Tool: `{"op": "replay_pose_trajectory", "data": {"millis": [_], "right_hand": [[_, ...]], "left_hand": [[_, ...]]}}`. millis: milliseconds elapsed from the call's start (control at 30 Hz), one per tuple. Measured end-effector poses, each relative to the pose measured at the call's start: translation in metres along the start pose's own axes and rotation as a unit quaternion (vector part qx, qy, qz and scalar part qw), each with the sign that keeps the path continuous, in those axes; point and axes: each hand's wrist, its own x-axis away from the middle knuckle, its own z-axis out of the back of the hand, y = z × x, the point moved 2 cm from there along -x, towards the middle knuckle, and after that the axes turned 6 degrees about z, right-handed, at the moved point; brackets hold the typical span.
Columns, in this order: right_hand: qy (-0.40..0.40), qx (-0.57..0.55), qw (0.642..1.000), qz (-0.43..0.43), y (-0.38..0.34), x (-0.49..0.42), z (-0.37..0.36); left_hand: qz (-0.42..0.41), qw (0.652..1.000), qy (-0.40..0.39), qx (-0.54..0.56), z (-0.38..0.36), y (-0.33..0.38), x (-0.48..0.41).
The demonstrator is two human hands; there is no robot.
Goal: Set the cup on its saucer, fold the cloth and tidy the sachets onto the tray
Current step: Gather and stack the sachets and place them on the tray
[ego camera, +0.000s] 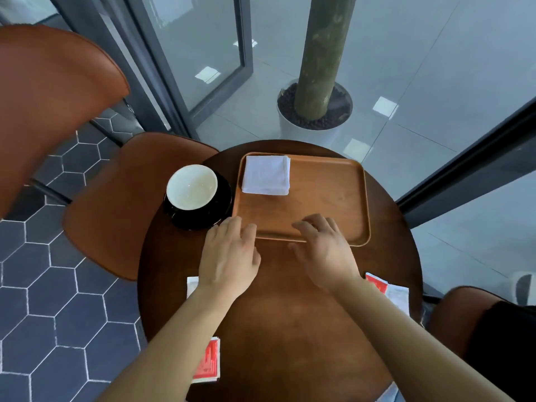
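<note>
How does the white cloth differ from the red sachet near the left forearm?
The cloth is plain white; the sachet is printed red. The cloth lies folded on the tray; the sachet lies on the table, off the tray. Both lie flat.

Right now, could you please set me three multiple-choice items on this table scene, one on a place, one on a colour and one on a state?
1. Where does the cloth lie?
A. in the far left corner of the tray
B. on the chair
C. on the floor

2. What colour is the saucer?
A. white
B. black
C. red

3. How does the cup stand?
A. tipped on its side
B. upright on the saucer
C. upside down on the tray

Answers:
1 A: the folded white square sits inside the tray's far left corner.
2 B: a black rim shows round the cup.
3 B: its open mouth faces up, with the saucer under it.
</note>
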Motion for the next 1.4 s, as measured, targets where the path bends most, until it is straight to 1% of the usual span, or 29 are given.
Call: {"op": "replay_pose_trajectory", "data": {"millis": [200, 367, 467, 533, 633, 667, 733, 800, 867, 933, 1067, 1267, 1333, 1400], "right_hand": [[-0.008, 0.003, 0.999, -0.036, -0.027, 0.044, 0.000], [-0.011, -0.010, 0.997, -0.077, -0.035, 0.086, -0.001], [-0.016, 0.006, 0.996, -0.086, -0.025, 0.110, -0.001], [-0.010, 0.024, 0.995, -0.095, -0.011, 0.124, -0.001], [0.019, 0.066, 0.987, -0.146, 0.016, 0.139, -0.001], [0.012, 0.081, 0.981, -0.177, 0.026, 0.143, -0.001], [-0.037, 0.088, 0.964, -0.248, 0.048, 0.152, -0.007], [-0.087, 0.073, 0.954, -0.276, 0.060, 0.160, -0.014], [-0.104, 0.075, 0.959, -0.253, 0.061, 0.165, -0.022], [-0.102, 0.085, 0.968, -0.213, 0.052, 0.165, -0.028], [-0.113, 0.080, 0.981, -0.133, 0.031, 0.157, -0.043], [-0.110, 0.076, 0.990, -0.035, 0.012, 0.143, -0.055], [-0.110, 0.054, 0.992, 0.015, 0.007, 0.140, -0.056], [-0.090, 0.018, 0.994, 0.057, 0.005, 0.138, -0.053]], "left_hand": [[-0.014, 1.000, -0.016, 0.007, -0.001, -0.022, 0.042], [-0.015, 0.999, -0.030, 0.014, -0.010, -0.039, 0.070], [0.019, 0.998, -0.037, 0.056, -0.020, -0.055, 0.090], [0.040, 0.995, -0.020, 0.093, -0.029, -0.070, 0.106], [0.054, 0.993, -0.003, 0.101, -0.048, -0.089, 0.131], [0.051, 0.995, -0.009, 0.091, -0.056, -0.091, 0.139], [0.024, 0.998, -0.033, 0.057, -0.072, -0.089, 0.151], [-0.004, 0.999, -0.046, 0.027, -0.086, -0.080, 0.157], [-0.009, 0.999, -0.047, 0.016, -0.096, -0.068, 0.156], [-0.011, 0.999, -0.043, 0.021, -0.101, -0.052, 0.149], [-0.043, 0.998, -0.040, 0.016, -0.103, -0.008, 0.131], [-0.069, 0.996, -0.049, 0.022, -0.102, 0.039, 0.111], [-0.085, 0.994, -0.053, 0.040, -0.101, 0.048, 0.108], [-0.100, 0.992, -0.051, 0.058, -0.101, 0.052, 0.108]]}}
